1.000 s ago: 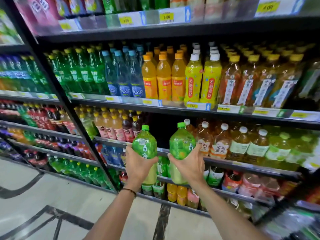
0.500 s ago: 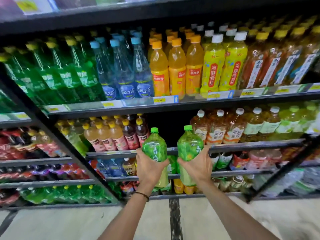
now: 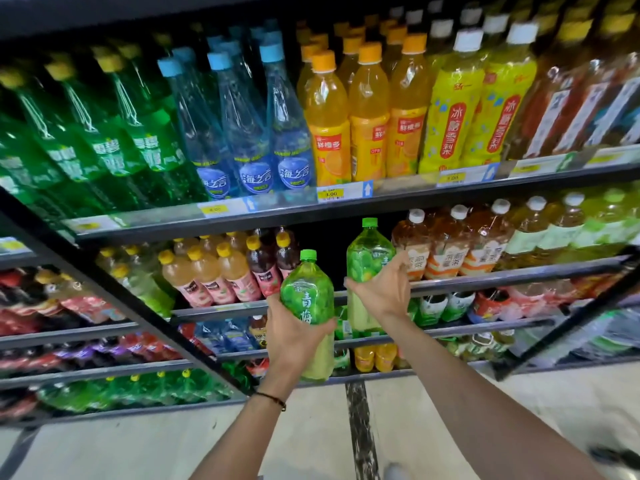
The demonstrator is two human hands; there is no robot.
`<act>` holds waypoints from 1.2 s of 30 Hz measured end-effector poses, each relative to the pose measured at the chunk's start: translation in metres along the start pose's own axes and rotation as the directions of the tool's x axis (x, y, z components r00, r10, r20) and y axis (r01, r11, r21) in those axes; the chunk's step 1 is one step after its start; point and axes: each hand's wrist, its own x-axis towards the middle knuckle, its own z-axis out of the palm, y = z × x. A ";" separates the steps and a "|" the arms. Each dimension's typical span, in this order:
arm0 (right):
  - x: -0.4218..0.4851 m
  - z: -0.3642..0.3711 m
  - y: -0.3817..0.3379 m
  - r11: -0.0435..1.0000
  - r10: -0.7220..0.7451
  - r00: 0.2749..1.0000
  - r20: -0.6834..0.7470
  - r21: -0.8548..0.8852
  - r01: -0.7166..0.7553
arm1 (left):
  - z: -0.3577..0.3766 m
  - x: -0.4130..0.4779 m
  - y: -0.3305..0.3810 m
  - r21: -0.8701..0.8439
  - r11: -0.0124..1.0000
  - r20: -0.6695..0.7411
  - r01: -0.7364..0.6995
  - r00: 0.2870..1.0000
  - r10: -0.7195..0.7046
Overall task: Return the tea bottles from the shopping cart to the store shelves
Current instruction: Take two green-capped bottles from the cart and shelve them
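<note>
My left hand (image 3: 294, 336) grips a large green-capped tea bottle (image 3: 307, 289) upright in front of the shelves. My right hand (image 3: 381, 289) holds a second green tea bottle (image 3: 367, 258), raised higher and closer to the dark gap on the second shelf (image 3: 485, 280). That gap lies between dark-red drink bottles (image 3: 266, 265) on its left and amber tea bottles with white caps (image 3: 446, 244) on its right. The second bottle's lower part reaches below the shelf's front rail.
The upper shelf (image 3: 346, 206) carries green, blue, orange and yellow bottles. Lower shelves hold red, green and orange drinks. A black upright frame (image 3: 138, 306) slants across on the left, another (image 3: 571, 323) on the right. Pale tiled floor (image 3: 138, 445) lies below.
The view has moved closer to the shelves. My right hand has lifted its bottle up and toward the gap on the second shelf; the left bottle stays lower.
</note>
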 end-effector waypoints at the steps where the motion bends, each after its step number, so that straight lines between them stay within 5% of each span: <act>1: 0.006 0.002 -0.004 1.000 -0.013 1.000 -0.011 0.007 0.013 | 0.000 0.003 0.002 0.010 1.000 0.007 -0.001 1.000 0.001; 15: 0.071 0.042 -0.013 0.981 -0.176 0.984 -0.002 -0.083 0.175 | 0.019 0.045 0.026 -0.013 1.000 -0.023 0.005 1.000 -0.005; 36: 0.104 0.100 0.020 0.987 -0.124 0.989 -0.080 0.090 0.132 | 0.022 0.054 0.005 -0.083 0.996 -0.034 0.015 0.999 -0.017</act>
